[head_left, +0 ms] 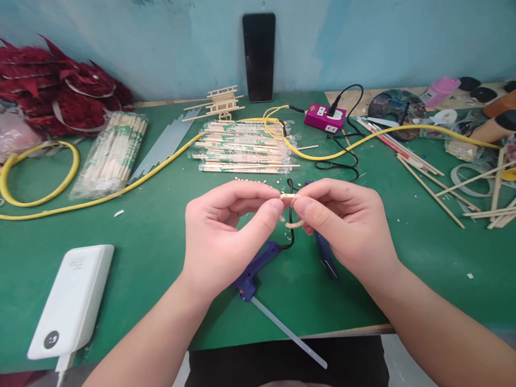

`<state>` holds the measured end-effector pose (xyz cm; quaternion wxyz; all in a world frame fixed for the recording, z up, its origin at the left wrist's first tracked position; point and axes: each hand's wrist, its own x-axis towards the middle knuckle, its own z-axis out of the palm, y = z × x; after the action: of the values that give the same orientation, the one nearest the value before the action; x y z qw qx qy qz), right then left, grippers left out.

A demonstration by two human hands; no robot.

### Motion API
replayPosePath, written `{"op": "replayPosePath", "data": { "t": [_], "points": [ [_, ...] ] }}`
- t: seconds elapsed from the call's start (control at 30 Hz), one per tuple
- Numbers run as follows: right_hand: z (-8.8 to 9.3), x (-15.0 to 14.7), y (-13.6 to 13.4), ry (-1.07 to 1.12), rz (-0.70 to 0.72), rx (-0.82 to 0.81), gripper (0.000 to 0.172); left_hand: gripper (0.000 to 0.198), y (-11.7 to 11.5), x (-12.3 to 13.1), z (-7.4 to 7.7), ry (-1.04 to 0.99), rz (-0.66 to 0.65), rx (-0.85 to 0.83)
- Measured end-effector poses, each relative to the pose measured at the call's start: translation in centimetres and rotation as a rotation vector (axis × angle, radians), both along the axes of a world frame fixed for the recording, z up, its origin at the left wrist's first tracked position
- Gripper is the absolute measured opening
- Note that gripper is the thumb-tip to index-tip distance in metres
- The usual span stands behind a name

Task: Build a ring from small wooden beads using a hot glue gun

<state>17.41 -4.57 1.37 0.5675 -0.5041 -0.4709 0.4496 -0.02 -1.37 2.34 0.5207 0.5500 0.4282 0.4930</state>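
Bare forearms (161, 328) (mine) closest to cam, in from bottom L & R. My L hand (217, 236): thumb + fingers pinched on small ring-like wooden pc (296, 224); my R hand (346, 226) same, opp. side. Pc's btwn both hands, above green tabletop (153, 269). Glue gun (262, 259) w/ stick (290, 333) below L hand; blue tool (325, 258) part-hidden by R hand.

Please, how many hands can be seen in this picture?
2: the left hand, pinching the small curved wooden piece at its left side, and the right hand, at its right side. No others are visible.
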Motion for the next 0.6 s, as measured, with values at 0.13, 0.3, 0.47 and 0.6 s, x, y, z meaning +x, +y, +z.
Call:
{"op": "replayPosePath", "data": {
  "t": [0.13,0.3,0.47,0.6],
  "points": [
    [0.09,0.02,0.00,0.019,0.011,0.005,0.012,0.010,0.02,0.02,0.01,-0.011,-0.012,-0.002],
    [0.16,0.09,0.04,0.011,0.021,-0.010,0.012,0.010,0.03,-0.02,0.05,0.014,-0.002,0.002],
    [0.27,0.07,0.15,0.000,0.012,-0.016,0.013,0.010,-0.01,-0.02,0.07,0.013,-0.003,-0.005],
    [0.22,0.03,0.09,-0.003,0.008,-0.015,0.014,0.009,-0.07,-0.05,0.15,0.039,0.008,-0.002]
  ]
}}
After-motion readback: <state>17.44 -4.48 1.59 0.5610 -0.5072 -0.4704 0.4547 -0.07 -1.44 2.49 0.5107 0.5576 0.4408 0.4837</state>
